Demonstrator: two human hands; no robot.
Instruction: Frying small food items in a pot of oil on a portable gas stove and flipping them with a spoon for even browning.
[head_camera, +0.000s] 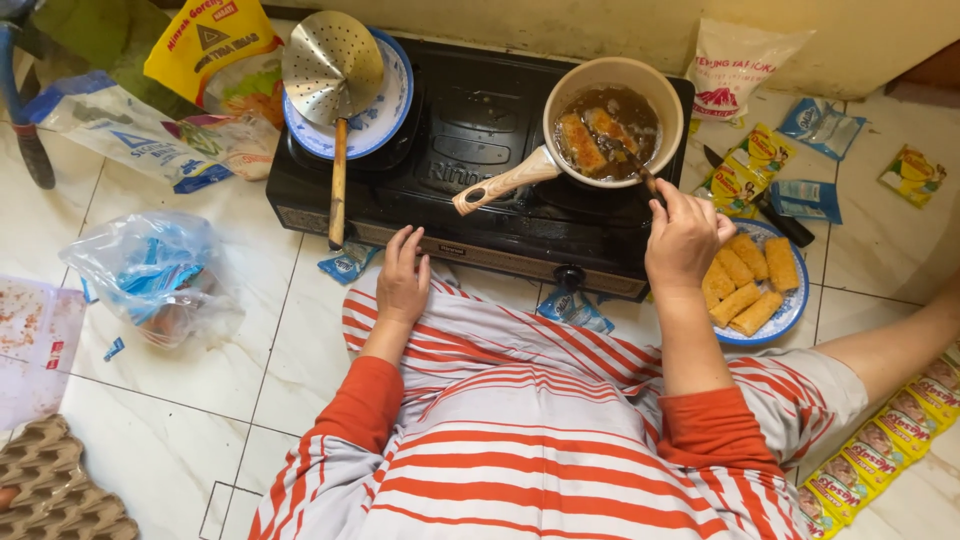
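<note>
Protruding from right fingers (690, 205): utensil (628, 152) into pan (612, 120)

Soft, even daylight is filling the scene, brightening the pale floor (250, 380) and casting only faint shadows. Mild glare is glinting off the metal skimmer (332, 66) and black stove (480, 120). Edges are bending slightly from the wide lens; focus is holding sharp throughout.

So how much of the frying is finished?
Several golden pieces already lie on the blue plate. Two more pieces sit in dark oil in the pan, where the right hand holds a utensil. The left hand rests on the striped lap.
</note>
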